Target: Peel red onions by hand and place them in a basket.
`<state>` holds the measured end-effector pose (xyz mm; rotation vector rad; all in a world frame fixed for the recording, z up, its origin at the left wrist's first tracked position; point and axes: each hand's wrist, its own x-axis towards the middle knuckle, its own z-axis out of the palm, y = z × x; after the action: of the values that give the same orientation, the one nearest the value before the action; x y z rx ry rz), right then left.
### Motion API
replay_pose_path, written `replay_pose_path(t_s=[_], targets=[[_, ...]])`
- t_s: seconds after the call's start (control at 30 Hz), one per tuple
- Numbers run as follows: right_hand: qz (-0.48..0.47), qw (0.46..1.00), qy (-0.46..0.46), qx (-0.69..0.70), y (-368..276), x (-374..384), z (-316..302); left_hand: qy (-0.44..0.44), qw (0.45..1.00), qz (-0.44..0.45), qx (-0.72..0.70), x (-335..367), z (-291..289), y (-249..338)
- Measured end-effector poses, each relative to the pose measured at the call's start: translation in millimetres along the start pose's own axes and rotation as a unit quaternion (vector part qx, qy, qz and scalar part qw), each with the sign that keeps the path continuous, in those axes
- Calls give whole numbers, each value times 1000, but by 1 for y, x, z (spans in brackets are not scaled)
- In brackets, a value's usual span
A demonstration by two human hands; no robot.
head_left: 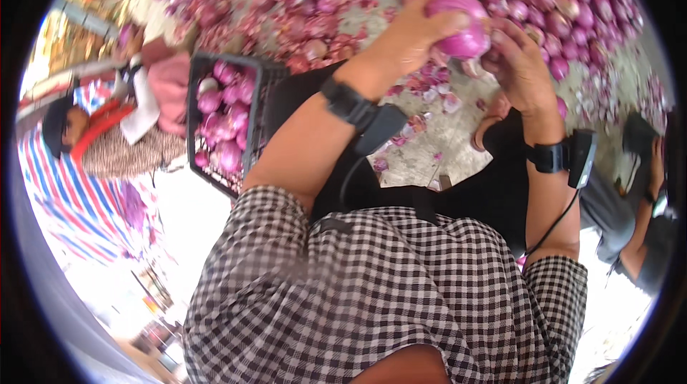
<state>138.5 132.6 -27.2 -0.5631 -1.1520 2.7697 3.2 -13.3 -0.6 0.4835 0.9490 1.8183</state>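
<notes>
A large purple onion (469, 41) is in my left hand (409, 32), whose fingers wrap around it and whose thumb lies across its near face. It is held above the floor, near the pile. My right hand (526, 75) is at the onion's right end, with its fingers bent and drawn together there. What those fingers pinch is too small to make out. A pale scrap of skin (472, 67) hangs just below the onion, between the two hands.
Loose purple onions (565, 5) are heaped ahead, with peelings (426, 90) scattered over the concrete floor (415, 158). To my left stands a black crate (259, 73) holding several onions. One person (107, 130) sits at the far left, another (615, 219) at the right edge.
</notes>
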Motion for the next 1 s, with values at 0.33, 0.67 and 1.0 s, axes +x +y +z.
replay_pose_path(t_s=[0.33,0.67,1.0], targets=[[-24,992,-14,-125,33,18,44,152,980,-27,-122,-59,-30,28],[-42,760,-170,-626,77,-38,92,307,919,133,-207,-244,-92,119],[92,714,-271,-639,119,-108,109,637,626,222,-391,-486,-246,70]])
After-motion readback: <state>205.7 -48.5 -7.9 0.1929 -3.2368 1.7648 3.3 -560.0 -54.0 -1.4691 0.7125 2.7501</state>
